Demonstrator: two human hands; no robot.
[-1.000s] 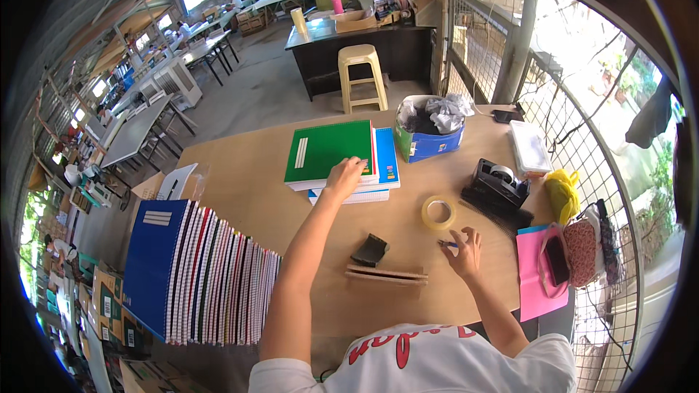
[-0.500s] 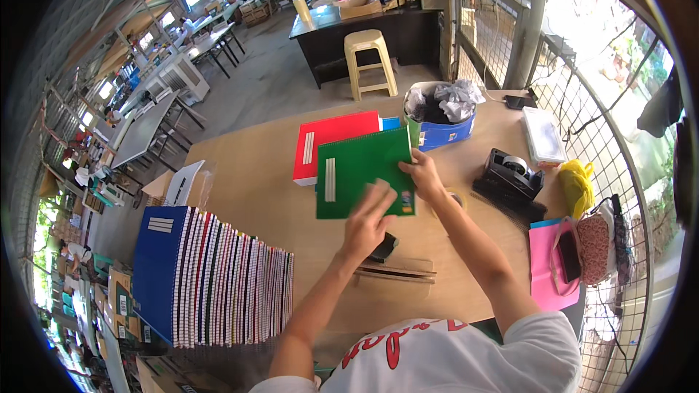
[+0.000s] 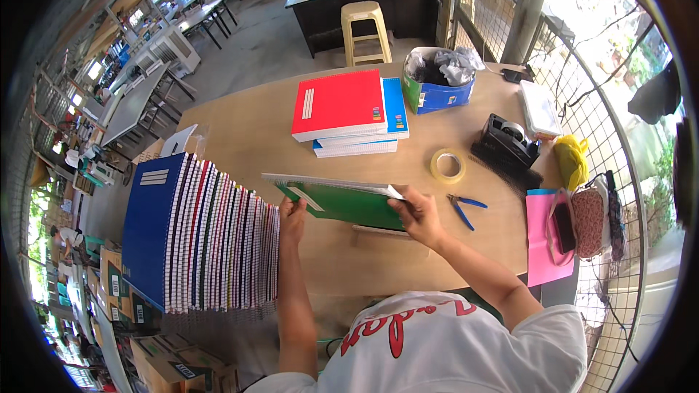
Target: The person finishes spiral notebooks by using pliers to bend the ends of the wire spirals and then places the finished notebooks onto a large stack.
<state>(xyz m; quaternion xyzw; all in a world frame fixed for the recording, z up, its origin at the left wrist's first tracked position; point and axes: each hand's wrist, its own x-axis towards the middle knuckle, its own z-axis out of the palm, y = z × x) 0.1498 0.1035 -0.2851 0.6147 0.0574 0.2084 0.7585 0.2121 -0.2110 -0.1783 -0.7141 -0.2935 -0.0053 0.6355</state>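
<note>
A green-covered spiral notebook (image 3: 342, 204) is held between both hands above the near part of the table, tilted so its page edge shows along the top. My left hand (image 3: 293, 220) grips its left end, close to the long row of notebooks. Closed round the right end is my right hand (image 3: 416, 215). That row of spiral notebooks (image 3: 218, 240) stands packed on edge at the left, a blue cover outermost. Farther back lies a stack topped by a red notebook (image 3: 340, 104), with a blue notebook (image 3: 394, 108) jutting out below it.
To the right are a roll of clear tape (image 3: 448, 166), blue-handled cutters (image 3: 466, 209) and a black tape dispenser (image 3: 511, 138). A blue box of crumpled paper (image 3: 441, 87) stands behind. A pink folder (image 3: 542, 240) and a pouch (image 3: 588, 218) line the right edge.
The green notebook has come off the red stack toward me and tilted up. My left hand has moved from its cover to its left end. The cutters and tape are now uncovered.
</note>
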